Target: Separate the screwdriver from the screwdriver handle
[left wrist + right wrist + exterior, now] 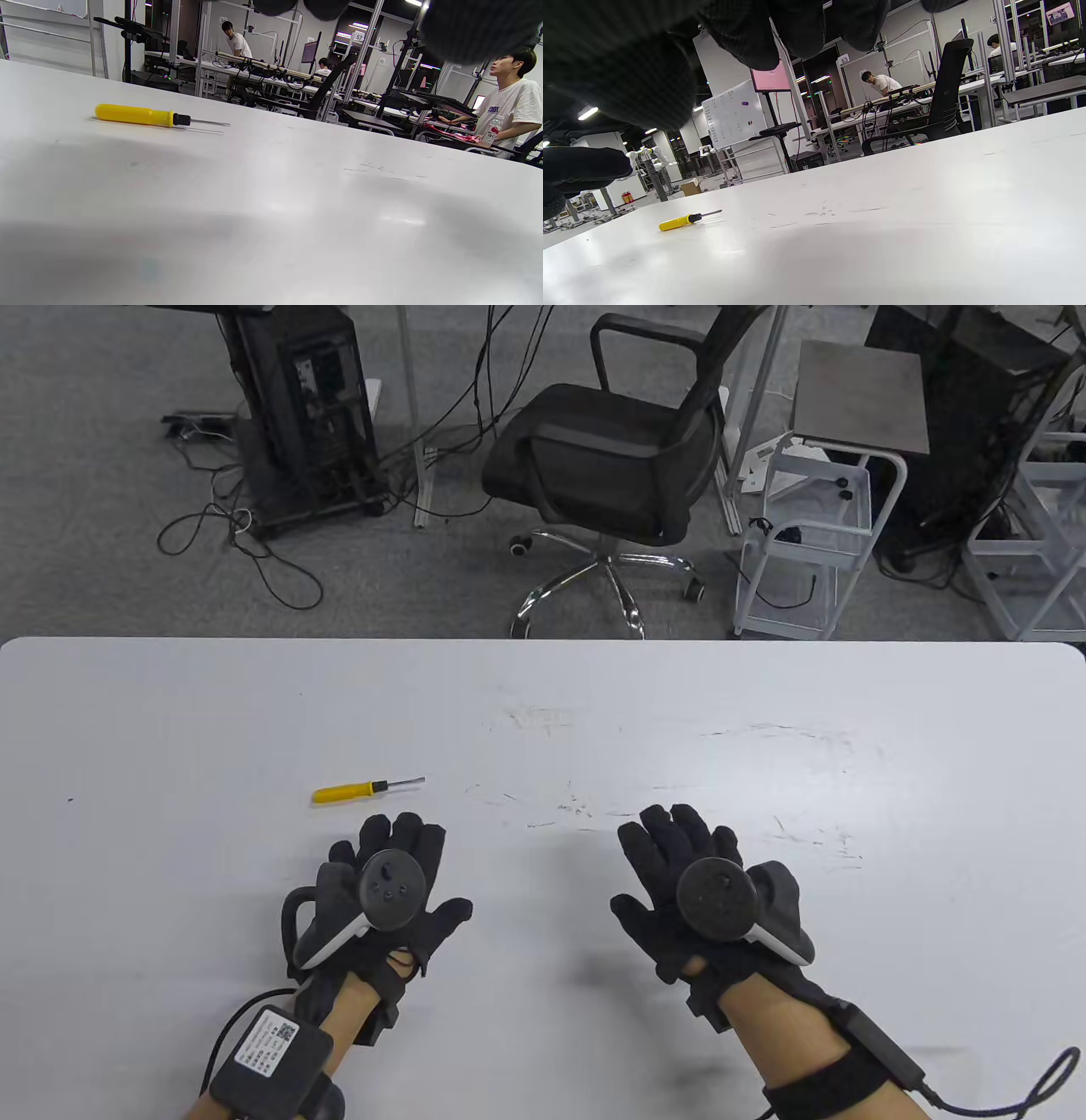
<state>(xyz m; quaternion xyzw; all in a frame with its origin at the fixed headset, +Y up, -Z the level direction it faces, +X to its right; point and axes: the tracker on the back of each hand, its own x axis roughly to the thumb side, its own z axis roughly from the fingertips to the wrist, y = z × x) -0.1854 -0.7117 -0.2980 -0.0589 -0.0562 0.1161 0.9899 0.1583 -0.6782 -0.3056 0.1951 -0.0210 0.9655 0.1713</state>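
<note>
Status: I judge the task not yet started. The small screwdriver with a yellow plastic handle (344, 792), a black collar and a thin metal shaft (405, 783) lies flat on the white table (543, 704), fully assembled; the shaft is seated in the handle in all three views. It lies nearly crosswise, handle to the left and tip to the right.

Hand state: my left hand (382, 891), in a black sensor glove, is palm down with fingers spread and released; it grips nothing. Its fingertips are just short of the screwdriver and do not touch it. My right hand (704, 891), likewise gloved, is palm down, fingers extended and relaxed, well apart from the tool and holding nothing. I cannot tell from these views whether either palm rests on the table or hovers above it.

Remaining steps, as I assess them:
1. Grip the handle with the left hand.
2. Pinch the shaft with the right hand.
3. Pull the two apart.
</note>
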